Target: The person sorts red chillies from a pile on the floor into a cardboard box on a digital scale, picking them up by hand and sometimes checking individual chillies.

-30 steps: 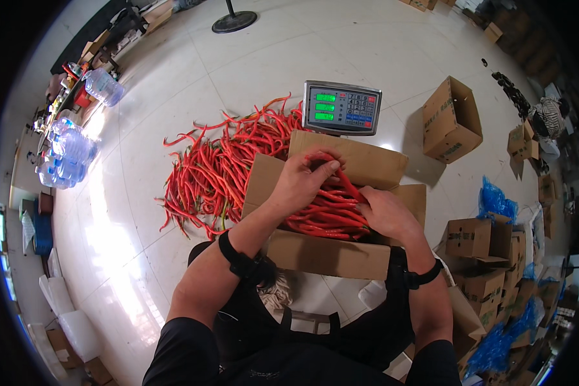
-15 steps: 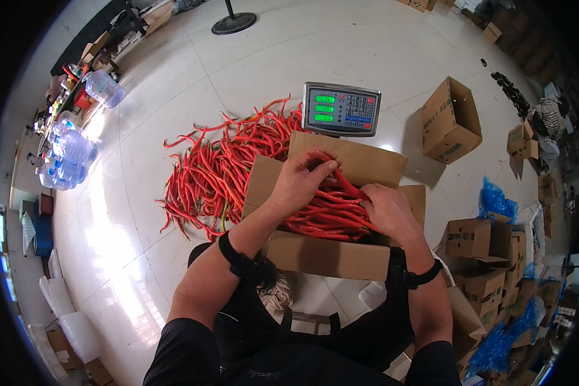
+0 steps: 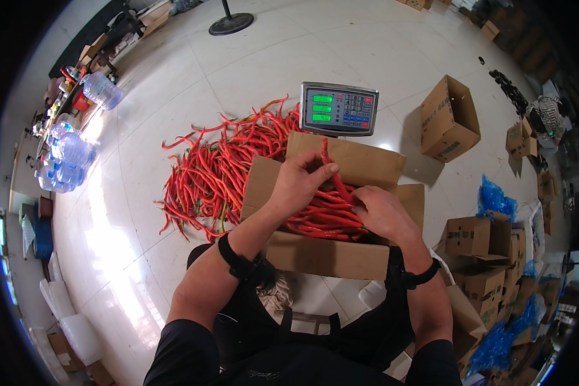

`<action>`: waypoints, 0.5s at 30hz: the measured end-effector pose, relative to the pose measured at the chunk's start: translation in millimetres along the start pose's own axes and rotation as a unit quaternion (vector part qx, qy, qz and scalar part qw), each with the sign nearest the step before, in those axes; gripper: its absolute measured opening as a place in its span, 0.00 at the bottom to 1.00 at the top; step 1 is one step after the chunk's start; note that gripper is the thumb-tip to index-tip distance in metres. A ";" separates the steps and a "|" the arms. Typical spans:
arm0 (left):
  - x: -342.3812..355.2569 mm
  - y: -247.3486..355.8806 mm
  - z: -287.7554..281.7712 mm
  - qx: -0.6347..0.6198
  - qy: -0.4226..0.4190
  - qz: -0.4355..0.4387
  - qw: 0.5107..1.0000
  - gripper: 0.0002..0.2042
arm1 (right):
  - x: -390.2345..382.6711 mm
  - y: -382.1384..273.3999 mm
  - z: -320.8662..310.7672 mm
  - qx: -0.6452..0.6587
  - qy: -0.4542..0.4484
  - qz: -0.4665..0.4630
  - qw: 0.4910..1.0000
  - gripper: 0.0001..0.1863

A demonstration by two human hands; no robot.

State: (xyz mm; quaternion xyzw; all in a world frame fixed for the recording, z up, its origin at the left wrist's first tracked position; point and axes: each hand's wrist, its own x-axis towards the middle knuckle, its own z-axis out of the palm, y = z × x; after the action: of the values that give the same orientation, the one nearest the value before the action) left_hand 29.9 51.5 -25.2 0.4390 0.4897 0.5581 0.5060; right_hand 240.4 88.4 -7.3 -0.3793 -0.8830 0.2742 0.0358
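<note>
Red chilies (image 3: 321, 222) in open carton (image 3: 328, 256).
Left hand (image 3: 298, 182): grip clamped on one chili (image 3: 325, 151); right hand (image 3: 386, 213) over carton, can't tell its grip.

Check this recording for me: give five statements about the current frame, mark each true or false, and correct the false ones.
1. The left hand holds a red pepper. True.
2. Every loose pepper on the floor lies to the right of the carton. False: a loose pepper pile lies mostly to its left.
3. Red peppers lie inside the open carton. True.
4. The three small screens on the scale panel glow red. False: the screens glow green.
5. A black strap circles each forearm. True.
</note>
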 end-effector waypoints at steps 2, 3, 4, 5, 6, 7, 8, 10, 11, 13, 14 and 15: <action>-1.0 2.0 0.3 0.001 0.002 -0.004 1.000 0.06 | -0.1 -0.2 0.1 0.003 -0.001 -0.004 1.000 0.13; -1.1 3.3 0.8 0.001 0.003 -0.008 1.000 0.06 | -0.4 0.0 -0.2 0.005 -0.001 -0.008 1.000 0.13; -1.1 3.7 1.0 0.001 0.002 -0.008 1.000 0.06 | -0.3 0.7 0.1 0.005 -0.001 -0.007 1.000 0.13; -1.1 4.1 1.1 0.003 0.001 -0.007 1.000 0.06 | 0.4 2.0 0.7 0.058 0.020 -0.016 0.998 0.12; -1.4 4.2 1.2 0.005 0.000 -0.007 1.000 0.07 | 0.9 1.8 0.4 0.112 0.041 -0.023 0.993 0.12; -1.8 4.7 1.7 0.005 -0.002 -0.008 1.000 0.07 | 1.2 0.2 -1.7 0.112 0.041 -0.021 0.993 0.12; -2.4 5.6 2.5 0.023 0.003 0.004 1.000 0.07 | 1.5 -3.0 -5.5 0.171 0.071 -0.005 0.983 0.11; -3.9 8.1 4.6 0.040 0.006 0.015 0.999 0.07 | 1.3 -8.6 -13.5 0.246 0.140 -0.011 0.959 0.09; -5.3 10.1 5.8 0.087 0.016 0.010 0.996 0.08 | 2.0 -10.6 -16.2 0.246 0.142 -0.008 0.959 0.09; -6.3 12.0 10.1 0.132 0.018 0.005 0.991 0.08 | 3.3 -13.5 -21.5 0.340 0.206 0.026 0.917 0.08; -6.4 12.2 12.3 0.164 0.021 0.012 0.986 0.08 | 4.8 -12.2 -23.0 0.382 0.216 0.010 0.899 0.08; -7.7 12.3 11.7 0.198 0.027 0.017 0.980 0.09 | 6.7 -16.0 -24.2 0.384 0.218 0.011 0.897 0.08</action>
State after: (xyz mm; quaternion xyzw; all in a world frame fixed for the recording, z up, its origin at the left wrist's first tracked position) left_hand 40.6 45.0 -11.4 0.5234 0.5968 0.4699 0.3861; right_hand 231.8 95.1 20.5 -0.3960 -0.6750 0.5030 0.3670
